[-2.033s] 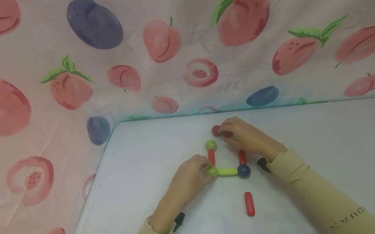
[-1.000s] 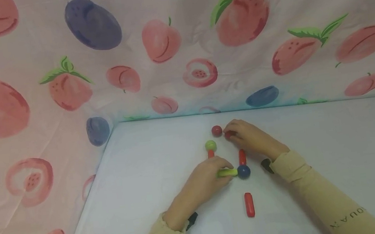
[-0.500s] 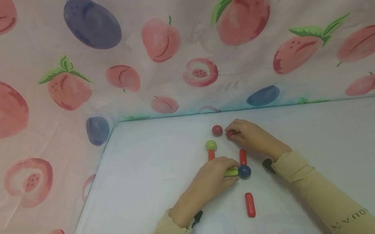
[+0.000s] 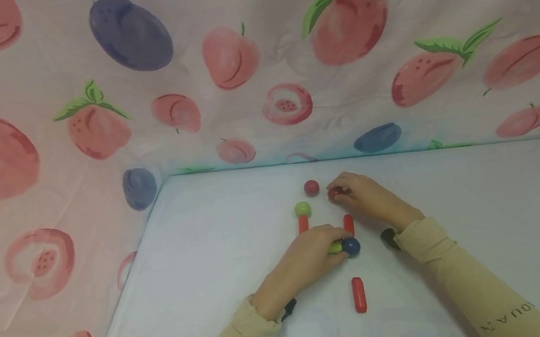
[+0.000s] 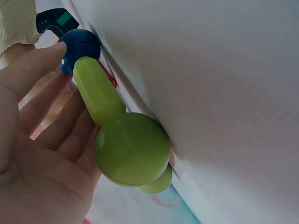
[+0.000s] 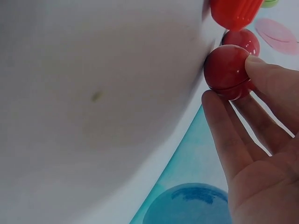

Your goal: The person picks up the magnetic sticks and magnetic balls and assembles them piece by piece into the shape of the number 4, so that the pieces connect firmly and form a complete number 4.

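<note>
My left hand [image 4: 312,254] holds a blue ball [image 4: 351,246] between thumb and fingers. A yellow-green rod [image 5: 97,88] joins that ball to a green ball [image 5: 133,149], which my left hand hides in the head view. Behind the hand, a red rod [image 4: 303,224] leads to a farther green ball [image 4: 303,209]. Another red rod [image 4: 348,225] extends back from the blue ball. My right hand [image 4: 368,195] pinches a red ball [image 6: 226,70] at the table surface, just beyond that rod's far end. A second red ball [image 4: 311,188] lies to its left, apart from it.
A loose red rod [image 4: 359,295] lies on the white table [image 4: 205,222], nearer the front. Fruit-printed cloth [image 4: 242,109] rises along the table's back and left edges. Each wrist wears a dark device, such as the one [image 4: 389,238] below the right wrist.
My left hand has moved right, from the near green ball along the yellow-green rod to the blue ball. My right hand has shifted slightly right with its red ball, away from the other one.
</note>
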The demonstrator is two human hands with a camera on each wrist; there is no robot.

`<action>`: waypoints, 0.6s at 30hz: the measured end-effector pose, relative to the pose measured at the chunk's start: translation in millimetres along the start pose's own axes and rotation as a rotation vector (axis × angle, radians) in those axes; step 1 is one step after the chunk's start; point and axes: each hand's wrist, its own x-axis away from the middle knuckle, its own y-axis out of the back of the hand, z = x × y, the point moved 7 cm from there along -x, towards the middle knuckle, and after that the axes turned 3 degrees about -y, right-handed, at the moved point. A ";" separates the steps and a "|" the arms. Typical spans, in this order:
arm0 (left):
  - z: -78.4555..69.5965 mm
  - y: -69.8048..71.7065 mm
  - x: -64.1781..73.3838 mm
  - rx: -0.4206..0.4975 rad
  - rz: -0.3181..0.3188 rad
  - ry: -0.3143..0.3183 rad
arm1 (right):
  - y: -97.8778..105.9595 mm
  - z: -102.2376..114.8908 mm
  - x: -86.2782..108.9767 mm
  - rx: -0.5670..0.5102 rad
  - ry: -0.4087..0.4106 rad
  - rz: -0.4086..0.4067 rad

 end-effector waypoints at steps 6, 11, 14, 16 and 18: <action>-0.2 -2.7 -3.0 -0.016 0.021 -0.005 | 0.5 -1.7 -0.3 -0.003 -0.008 0.007; -0.5 -4.3 -4.8 -0.034 0.026 0.003 | 0.9 -2.6 1.6 0.001 -0.027 0.015; -1.6 -4.2 -4.7 -0.052 0.022 0.006 | 1.7 -2.7 3.3 0.004 -0.025 0.010; -2.4 -4.1 -4.2 -0.060 0.016 0.004 | 2.1 -3.0 4.0 0.007 -0.017 0.004; -3.2 -3.7 -3.5 -0.067 0.010 0.000 | 2.2 -3.3 4.4 0.013 -0.009 0.000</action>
